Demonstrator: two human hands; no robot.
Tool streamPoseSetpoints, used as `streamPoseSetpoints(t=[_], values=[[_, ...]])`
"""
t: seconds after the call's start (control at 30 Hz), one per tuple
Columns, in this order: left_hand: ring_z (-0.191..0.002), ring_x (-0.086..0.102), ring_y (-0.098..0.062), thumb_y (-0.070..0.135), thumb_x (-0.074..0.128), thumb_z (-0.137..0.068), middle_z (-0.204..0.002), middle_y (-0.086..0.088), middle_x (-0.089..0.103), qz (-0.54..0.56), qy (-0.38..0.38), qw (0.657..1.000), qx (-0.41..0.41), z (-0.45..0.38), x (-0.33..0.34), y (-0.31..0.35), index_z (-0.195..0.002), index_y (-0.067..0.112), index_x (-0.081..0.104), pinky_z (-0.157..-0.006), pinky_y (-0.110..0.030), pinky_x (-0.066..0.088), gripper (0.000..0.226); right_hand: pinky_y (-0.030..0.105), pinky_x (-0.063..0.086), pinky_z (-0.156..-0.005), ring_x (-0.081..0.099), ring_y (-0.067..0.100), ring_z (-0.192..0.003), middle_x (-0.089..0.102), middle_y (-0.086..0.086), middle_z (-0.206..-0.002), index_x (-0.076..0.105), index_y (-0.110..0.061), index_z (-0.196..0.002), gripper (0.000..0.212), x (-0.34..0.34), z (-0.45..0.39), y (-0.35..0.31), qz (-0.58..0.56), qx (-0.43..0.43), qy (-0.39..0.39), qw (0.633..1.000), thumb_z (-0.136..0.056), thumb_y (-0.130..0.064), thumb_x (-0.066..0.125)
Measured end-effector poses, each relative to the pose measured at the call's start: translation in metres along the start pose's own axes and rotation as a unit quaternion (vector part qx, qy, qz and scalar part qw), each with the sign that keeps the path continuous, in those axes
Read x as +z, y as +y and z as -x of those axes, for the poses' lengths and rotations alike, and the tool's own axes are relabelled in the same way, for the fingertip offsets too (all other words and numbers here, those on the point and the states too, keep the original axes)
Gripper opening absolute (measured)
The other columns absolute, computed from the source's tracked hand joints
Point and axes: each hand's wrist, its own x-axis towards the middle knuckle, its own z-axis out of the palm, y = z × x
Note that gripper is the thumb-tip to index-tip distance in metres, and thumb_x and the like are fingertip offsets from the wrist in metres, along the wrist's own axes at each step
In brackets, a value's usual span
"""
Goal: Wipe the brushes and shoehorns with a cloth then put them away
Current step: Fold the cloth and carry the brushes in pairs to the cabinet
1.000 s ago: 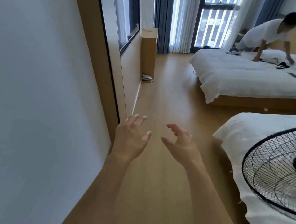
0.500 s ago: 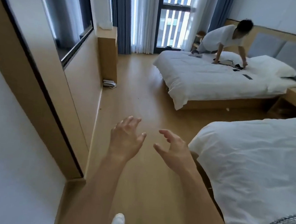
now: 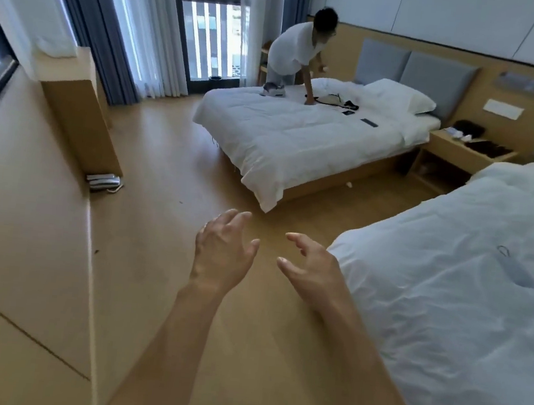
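Head view: a hotel-style bedroom with two white beds and a wooden floor, seen from where the person stands.
Left hand: the left hand is held out over the floor, back up, fingers spread and loosely bent, holding nothing.
Right hand: the right hand hangs beside it, apart from it, thumb and fingers slack and parted, also bare of anything.
Task things: no brush, shoehorn or cloth can be made out for certain; neither hand has one.
Possible place: small dark items lie on the far bed and on the bedside table, too small to name.
Near bed: the near bed carries one grey looped object on its duvet; I cannot say what it is.
Other person: a second person in white leans over the far bed with one hand pressed on the duvet.
By the wall: a pale telephone sits on the floor against a wooden partition.
Step, as I judge it: still searching; wiping has not begun.
Handling, my guess: brushes would be light, stiff in the back and soft in the bristles, best taken by the wooden back or handle.
Shoehorns, my guess: thin, smooth and rather slippery, so pinch the narrow end and run the soft cloth along the blade.
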Motion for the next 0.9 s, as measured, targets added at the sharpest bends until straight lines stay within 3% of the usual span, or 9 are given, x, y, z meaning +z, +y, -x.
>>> streamPoseSetpoints(t=[0.23, 0.4, 0.67, 0.9], values=[[-0.137, 0.039, -0.021, 0.036, 0.063, -0.092, -0.15, 0.0, 0.043, -0.017, -0.02, 1.0, 0.011, -0.129, 0.047, -0.027, -0.142, 0.024, 0.047, -0.111, -0.041, 0.031, 0.054, 0.025, 0.042, -0.096, 0.052, 0.015, -0.13, 0.052, -0.004, -0.145, 0.048, -0.031, -0.144, 0.056, 0.023, -0.139, 0.019, -0.012, 0.017, 0.01, 1.0, -0.092, -0.04, 0.066], [-0.134, 0.043, -0.022, 0.036, 0.064, -0.091, -0.148, 0.002, 0.044, -0.044, -0.014, 0.999, -0.008, -0.247, 0.07, -0.037, -0.141, 0.024, 0.048, -0.108, -0.04, 0.032, 0.054, 0.019, 0.036, -0.087, 0.054, 0.014, -0.126, 0.056, -0.004, -0.142, 0.049, -0.031, -0.143, 0.053, 0.02, -0.272, 0.025, -0.005, 0.01, -0.006, 1.0, -0.092, -0.038, 0.065], [-0.13, 0.047, -0.024, 0.032, 0.067, -0.088, -0.14, 0.001, 0.052, -0.027, -0.011, 1.0, 0.011, -0.416, 0.117, -0.012, -0.137, 0.022, 0.052, -0.105, -0.04, 0.035, 0.052, 0.027, 0.044, -0.098, 0.054, 0.017, -0.126, 0.057, 0.0, -0.139, 0.051, -0.026, -0.142, 0.052, -0.013, -0.444, 0.036, -0.011, 0.011, -0.023, 1.0, -0.093, -0.034, 0.065], [-0.132, 0.044, -0.024, 0.035, 0.063, -0.091, -0.143, 0.001, 0.048, -0.005, -0.073, 0.994, 0.08, -0.549, 0.195, 0.031, -0.14, 0.022, 0.048, -0.111, -0.041, 0.035, 0.053, 0.021, 0.037, -0.09, 0.053, 0.015, -0.125, 0.056, -0.001, -0.14, 0.051, -0.028, -0.141, 0.051, -0.05, -0.541, 0.1, -0.004, 0.081, 0.032, 0.996, -0.092, -0.033, 0.066]])
